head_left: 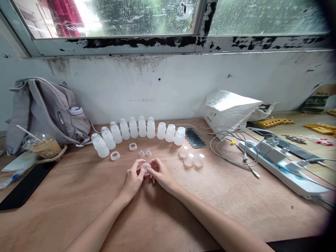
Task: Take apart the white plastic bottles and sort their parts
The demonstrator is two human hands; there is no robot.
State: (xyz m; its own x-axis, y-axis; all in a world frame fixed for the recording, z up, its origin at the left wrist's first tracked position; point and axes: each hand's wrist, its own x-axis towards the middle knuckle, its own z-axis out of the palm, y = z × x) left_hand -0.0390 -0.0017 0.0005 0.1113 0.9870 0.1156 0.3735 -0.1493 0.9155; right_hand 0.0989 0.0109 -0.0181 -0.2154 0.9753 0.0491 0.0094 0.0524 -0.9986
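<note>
Both my hands meet in front of me over the table. My left hand (135, 177) and my right hand (158, 171) pinch a clear bottle collar ring (146, 169) between them, thumbs on its near face. Fingers cover part of it, so I cannot tell whether a teat sits inside. Just beyond stand two clear silicone teats (145, 153). Two more collar rings, one left (114, 156) and one farther back (132, 146), lie on the table. A curve of frosted baby bottles (124, 129) stands behind; several wear clear caps, while three open-necked bottles (170, 133) stand at the right end.
Three clear caps (188, 161) lie right of my hands. Beyond them are a blurred-out dark object (195, 137), looped cables (223, 154) and a power strip (286, 171). At left are an iced drink cup (43, 147), a black slab (27, 185) and a backpack (49, 108).
</note>
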